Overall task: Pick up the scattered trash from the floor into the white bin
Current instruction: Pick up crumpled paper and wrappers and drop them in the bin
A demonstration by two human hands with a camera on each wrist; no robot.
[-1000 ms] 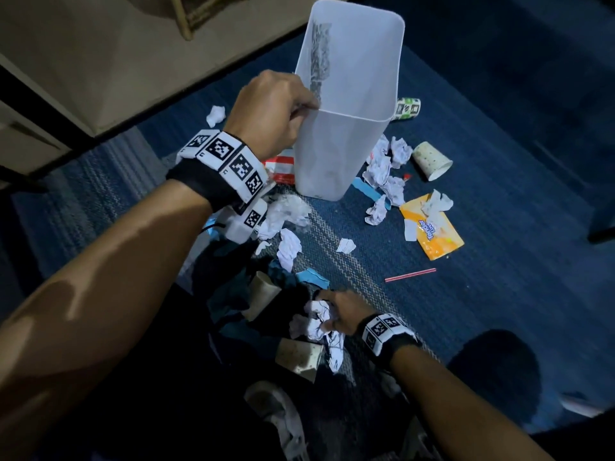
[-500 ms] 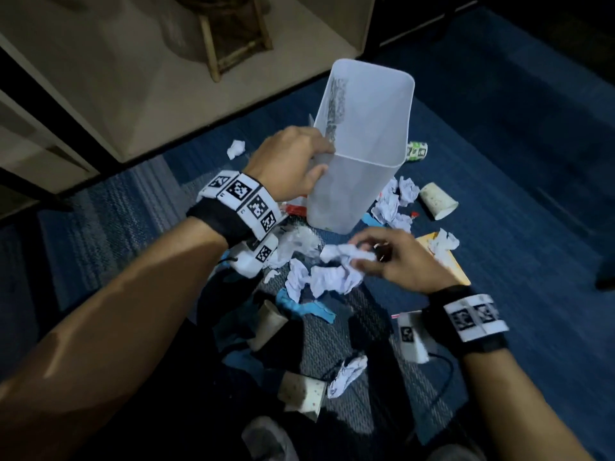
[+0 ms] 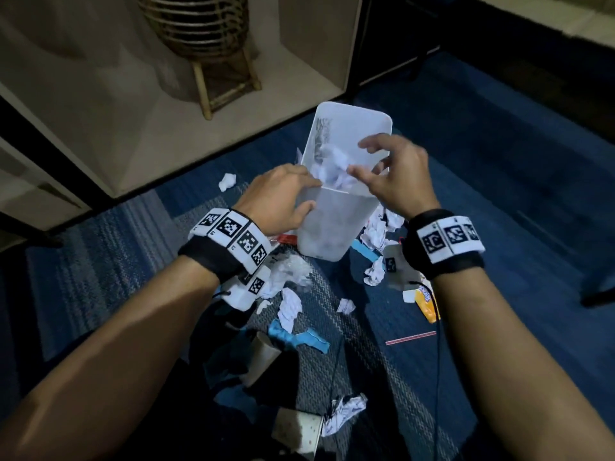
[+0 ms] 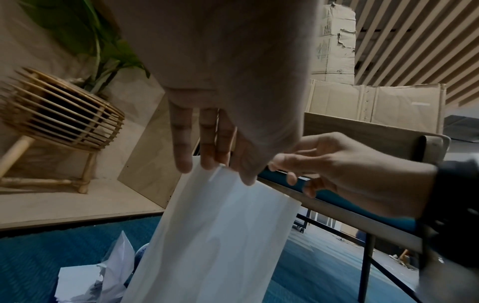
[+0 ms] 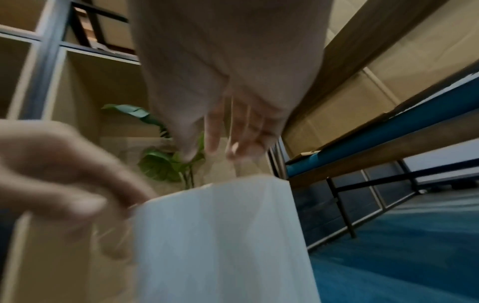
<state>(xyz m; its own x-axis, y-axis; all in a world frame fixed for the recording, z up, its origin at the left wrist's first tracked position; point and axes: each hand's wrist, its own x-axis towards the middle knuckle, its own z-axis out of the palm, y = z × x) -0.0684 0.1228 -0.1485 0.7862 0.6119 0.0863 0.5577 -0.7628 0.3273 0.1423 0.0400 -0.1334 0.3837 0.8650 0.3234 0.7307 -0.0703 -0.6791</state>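
Observation:
The white bin (image 3: 336,227) stands tilted on the blue carpet, and my left hand (image 3: 283,194) grips its near-left rim, thumb on the outer wall. My right hand (image 3: 382,168) hovers over the bin's mouth with fingers spread and holds nothing. Crumpled white paper (image 3: 332,168) sits just inside the opening below it. The left wrist view shows my left fingers (image 4: 212,147) over the bin (image 4: 220,235) rim. On the floor lie paper balls (image 3: 346,410), a blue strip (image 3: 299,337), a red straw (image 3: 411,337), an orange packet (image 3: 427,304) and a cardboard tube (image 3: 263,357).
A wicker plant stand (image 3: 199,44) stands on a raised wooden platform (image 3: 133,134) behind the bin. More crumpled paper (image 3: 379,234) lies right of the bin, one ball (image 3: 227,182) to its left. A dark furniture foot (image 3: 599,294) is at the right edge.
My right hand lifted a wad of crumpled paper from the floor up to the bin's mouth and let it go. My left hand kept its grip on the rim.

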